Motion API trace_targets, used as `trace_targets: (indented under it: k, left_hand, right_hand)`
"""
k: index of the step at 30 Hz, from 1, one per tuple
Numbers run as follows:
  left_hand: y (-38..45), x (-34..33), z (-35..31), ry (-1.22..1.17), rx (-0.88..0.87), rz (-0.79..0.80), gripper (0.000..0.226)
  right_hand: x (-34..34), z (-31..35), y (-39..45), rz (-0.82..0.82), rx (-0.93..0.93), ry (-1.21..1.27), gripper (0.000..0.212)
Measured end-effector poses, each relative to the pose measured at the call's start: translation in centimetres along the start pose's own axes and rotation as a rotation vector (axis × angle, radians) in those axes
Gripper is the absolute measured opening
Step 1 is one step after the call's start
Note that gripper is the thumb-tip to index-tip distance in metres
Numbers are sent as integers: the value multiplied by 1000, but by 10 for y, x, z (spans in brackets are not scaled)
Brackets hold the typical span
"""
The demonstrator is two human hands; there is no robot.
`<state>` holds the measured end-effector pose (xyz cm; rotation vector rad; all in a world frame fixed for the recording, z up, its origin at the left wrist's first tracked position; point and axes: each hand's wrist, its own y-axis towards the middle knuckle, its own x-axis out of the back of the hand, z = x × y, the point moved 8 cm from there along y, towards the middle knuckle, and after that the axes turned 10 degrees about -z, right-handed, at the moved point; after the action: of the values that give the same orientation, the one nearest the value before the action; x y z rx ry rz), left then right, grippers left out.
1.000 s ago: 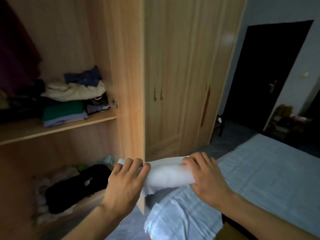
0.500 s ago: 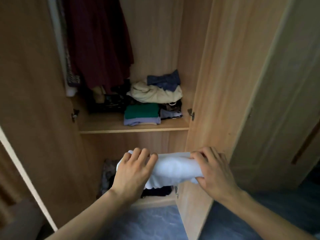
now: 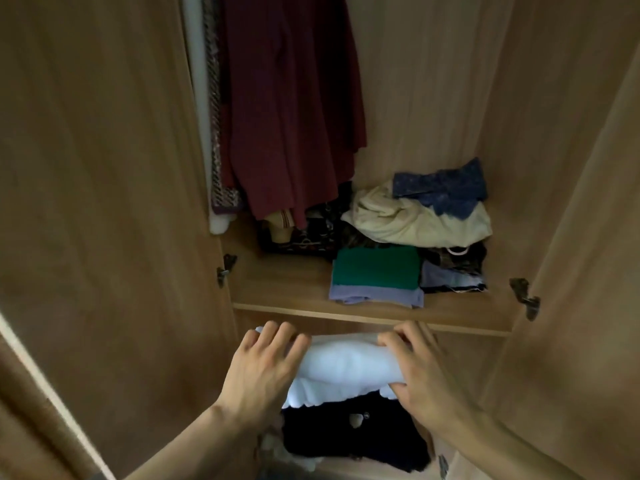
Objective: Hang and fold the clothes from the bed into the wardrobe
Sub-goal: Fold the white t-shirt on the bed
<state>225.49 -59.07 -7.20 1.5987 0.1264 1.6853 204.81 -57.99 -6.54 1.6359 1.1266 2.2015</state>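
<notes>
You've got the folded white garment (image 3: 341,365) gripped at both ends: left hand (image 3: 258,372) wraps the left end with fingers curled over the top, right hand (image 3: 420,372) pinches the right end, thumb under and fingers over. Neither hand is free. The bundle's long axis runs straight across between your hands, parallel to the front lip of the shelf (image 3: 372,315). It sits just in front of and below that lip, so the shelf surface lies forward and up from the grip. Both hands look about equally close to the edge, the right maybe marginally nearer. Directly ahead of the right hand on the shelf is the green and lilac folded stack (image 3: 375,275), with the cream and blue pile (image 3: 426,213) behind it. Ahead of the left hand the board is bare wood. A dark garment (image 3: 346,441) lies on the lower level below the grip, under the bundle's hanging edge. My read: you need to lift before pushing forward, or the bundle hits the lip; keep the axis level and bias left.
</notes>
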Motion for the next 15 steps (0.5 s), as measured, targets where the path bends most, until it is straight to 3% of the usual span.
trace_targets:
  k: [6, 15]
  left_hand:
    - [48, -50, 51, -56, 26, -86, 63]
    - [146, -75, 61, -244, -56, -164, 54]
  right_hand:
    - [-52, -19, 58, 25, -33, -119, 57]
    - [-44, -76, 117, -14, -136, -286, 63]
